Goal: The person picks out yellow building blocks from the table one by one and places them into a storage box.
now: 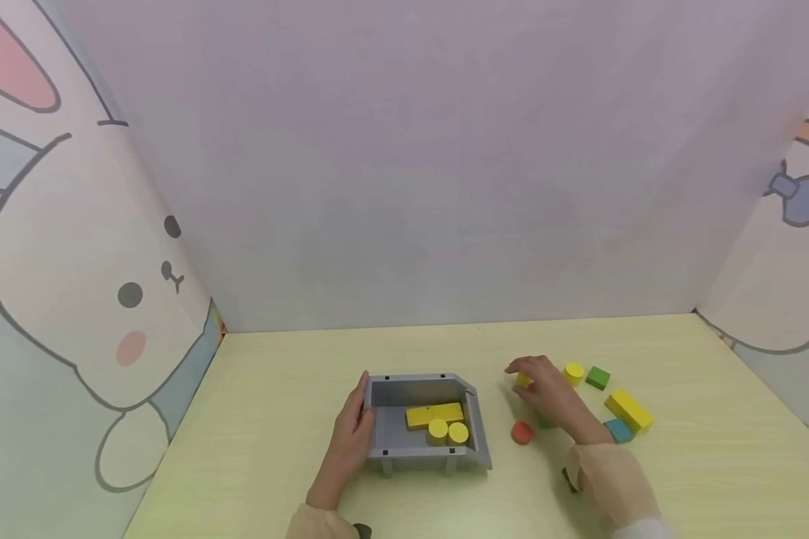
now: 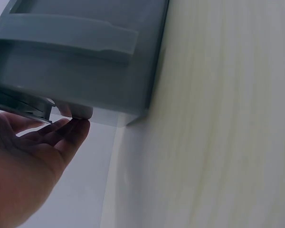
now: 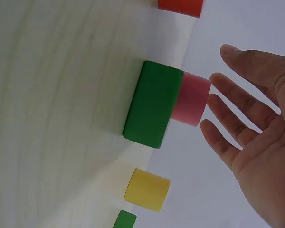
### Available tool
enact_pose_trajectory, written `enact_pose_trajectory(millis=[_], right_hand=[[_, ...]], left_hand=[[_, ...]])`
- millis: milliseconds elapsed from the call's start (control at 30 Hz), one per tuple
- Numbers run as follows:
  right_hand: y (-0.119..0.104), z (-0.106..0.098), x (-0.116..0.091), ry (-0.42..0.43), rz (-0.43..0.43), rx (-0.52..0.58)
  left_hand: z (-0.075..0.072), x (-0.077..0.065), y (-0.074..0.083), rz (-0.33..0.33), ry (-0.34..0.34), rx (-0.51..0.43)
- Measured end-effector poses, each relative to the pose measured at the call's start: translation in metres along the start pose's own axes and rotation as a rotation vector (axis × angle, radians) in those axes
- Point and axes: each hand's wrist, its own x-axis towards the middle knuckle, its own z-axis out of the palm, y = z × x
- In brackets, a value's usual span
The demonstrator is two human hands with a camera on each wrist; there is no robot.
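My left hand [image 1: 352, 430] grips the left wall of a grey plastic bin [image 1: 389, 427], its fingers outside and thumb at the rim. The left wrist view shows the bin's underside and wall [image 2: 76, 71] above the fingers. Inside lie a yellow rectangular block [image 1: 434, 415] and two yellow cylinders [image 1: 437, 430]. To the right, my right hand [image 1: 546, 391] hovers over loose blocks, thumb and fingers spread apart around a partly hidden yellow cylinder [image 1: 523, 379]. In the right wrist view its fingertips are right by a pink-red cylinder [image 3: 192, 99] behind a green block [image 3: 153, 104].
A red cylinder [image 1: 522, 433] lies between the bin and my right wrist. Further right are a yellow cylinder [image 1: 574, 373], a small green block [image 1: 598, 378], a long yellow block [image 1: 630, 411] and a blue block [image 1: 619, 430]. A pale wall [image 1: 458, 187] rises behind the table [image 1: 276, 389].
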Motion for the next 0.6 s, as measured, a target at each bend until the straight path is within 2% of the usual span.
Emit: enact_pose_trajectory(millis=[333,600], right_hand=[[0.006,-0.006,0.003,-0.096,0.149,0.004],[0.012,-0.006,0.005,-0.099,0.165,0.000]], left_hand=[[0.000,0.000,0.002,0.003,0.003,-0.009],[0.000,0.000,0.001,-0.009,0.001,-0.004]])
